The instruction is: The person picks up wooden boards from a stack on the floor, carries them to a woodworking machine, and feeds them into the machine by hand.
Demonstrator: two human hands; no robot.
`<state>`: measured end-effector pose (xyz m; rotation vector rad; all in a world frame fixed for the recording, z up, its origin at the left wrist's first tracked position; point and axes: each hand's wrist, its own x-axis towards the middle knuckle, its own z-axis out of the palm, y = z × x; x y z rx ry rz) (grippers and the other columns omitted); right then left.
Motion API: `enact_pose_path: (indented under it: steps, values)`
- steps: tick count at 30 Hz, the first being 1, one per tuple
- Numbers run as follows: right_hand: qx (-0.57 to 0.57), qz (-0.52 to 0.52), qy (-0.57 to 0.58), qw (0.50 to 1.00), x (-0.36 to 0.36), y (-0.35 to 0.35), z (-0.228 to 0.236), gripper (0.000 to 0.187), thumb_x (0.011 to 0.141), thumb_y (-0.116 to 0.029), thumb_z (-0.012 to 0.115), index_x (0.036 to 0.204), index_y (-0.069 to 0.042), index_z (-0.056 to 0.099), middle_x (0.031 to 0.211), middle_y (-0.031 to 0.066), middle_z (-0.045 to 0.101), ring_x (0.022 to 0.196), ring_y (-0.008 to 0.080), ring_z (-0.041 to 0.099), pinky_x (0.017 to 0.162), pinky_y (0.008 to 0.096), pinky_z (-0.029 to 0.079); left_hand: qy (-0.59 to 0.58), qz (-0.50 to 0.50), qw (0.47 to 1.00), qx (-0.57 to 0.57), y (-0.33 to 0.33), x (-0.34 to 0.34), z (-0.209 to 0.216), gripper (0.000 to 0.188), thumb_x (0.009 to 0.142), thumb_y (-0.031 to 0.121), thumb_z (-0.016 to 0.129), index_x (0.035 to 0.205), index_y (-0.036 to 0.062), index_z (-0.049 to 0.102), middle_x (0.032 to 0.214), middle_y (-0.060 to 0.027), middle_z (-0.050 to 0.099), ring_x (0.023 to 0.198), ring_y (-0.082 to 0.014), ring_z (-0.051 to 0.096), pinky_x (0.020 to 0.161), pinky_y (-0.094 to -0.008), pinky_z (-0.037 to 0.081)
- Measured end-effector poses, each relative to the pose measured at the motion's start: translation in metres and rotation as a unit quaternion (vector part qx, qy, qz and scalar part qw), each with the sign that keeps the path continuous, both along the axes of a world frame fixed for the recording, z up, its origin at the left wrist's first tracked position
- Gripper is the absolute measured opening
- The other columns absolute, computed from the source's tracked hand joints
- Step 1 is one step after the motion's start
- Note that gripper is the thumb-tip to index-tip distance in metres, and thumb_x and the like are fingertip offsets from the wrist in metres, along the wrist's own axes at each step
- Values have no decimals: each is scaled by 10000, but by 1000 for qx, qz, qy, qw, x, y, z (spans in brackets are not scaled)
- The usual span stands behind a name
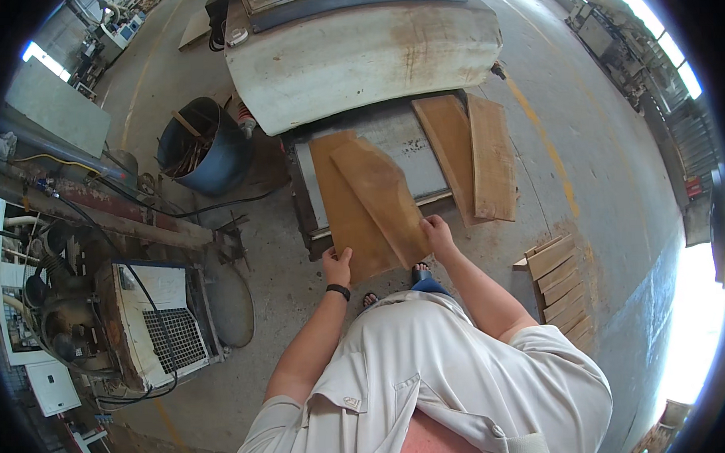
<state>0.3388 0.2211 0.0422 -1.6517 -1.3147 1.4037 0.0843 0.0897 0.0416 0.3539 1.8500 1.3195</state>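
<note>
Two thin brown wooden boards overlap, tilted across the grey metal bed (pixel 416 153) of a machine in front of me. My left hand (pixel 337 267) pinches the near left edge of the lower, flatter board (pixel 335 191). At the near right corner, my right hand (pixel 437 235) grips the upper board (pixel 374 182), which has a curved, uneven far edge. The near ends of both boards stick out past the bed toward me. Fingers beneath the boards are hidden. On the bed's right side lie two more boards, a darker board (pixel 446 144) and a paler board (pixel 492 162).
A worn white machine hood (pixel 365 63) hangs over the bed's far side. Left of it stands a blue bin (pixel 220 159) holding wood scraps. A row of stacked boards (pixel 557 275) lies on the floor at right. A black hose (pixel 234 205) runs left; a compressor-like machine (pixel 70 316) stands there.
</note>
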Motion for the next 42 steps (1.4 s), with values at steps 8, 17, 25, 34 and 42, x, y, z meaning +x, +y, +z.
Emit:
enact_pose_path:
  steps: [8,17,25,34,42]
  values:
    - [58,-123,-56,989,12,19,-17,234,942,-212,645,1037,3,654,918,102,689,872,197,622,805,335,489,149,-106,982,52,0,-14,2,695,843,106,763,1408,-33,381,1310,-220,512,1213,-331,525,1062,-421,417]
    - [132,21,-251,959,7,34,51,397,847,-194,722,1203,-46,627,1262,177,611,1136,366,577,956,426,481,495,-352,789,-92,-11,32,81,972,723,275,853,1526,92,337,1540,-196,258,1415,-433,278,1173,-467,291]
    - [298,374,-366,798,23,41,74,787,696,-223,826,1404,-90,511,1486,145,437,1416,331,360,1127,458,359,554,-483,673,-81,25,24,70,848,723,264,843,1461,101,457,1513,-180,356,1422,-392,323,1170,-477,323]
    - [293,392,-355,796,-24,136,77,781,687,-146,840,1391,-118,503,1504,130,409,1424,336,353,1127,458,377,560,-483,662,-126,126,-8,85,755,792,217,810,1456,101,470,1505,-159,356,1408,-387,341,1159,-422,373]
    - [305,382,-364,793,-74,215,70,624,740,-67,752,1323,-100,535,1480,130,435,1410,326,377,1095,472,407,536,-456,700,-124,207,-49,85,791,746,170,843,1443,82,480,1513,-172,344,1410,-399,342,1157,-435,393]
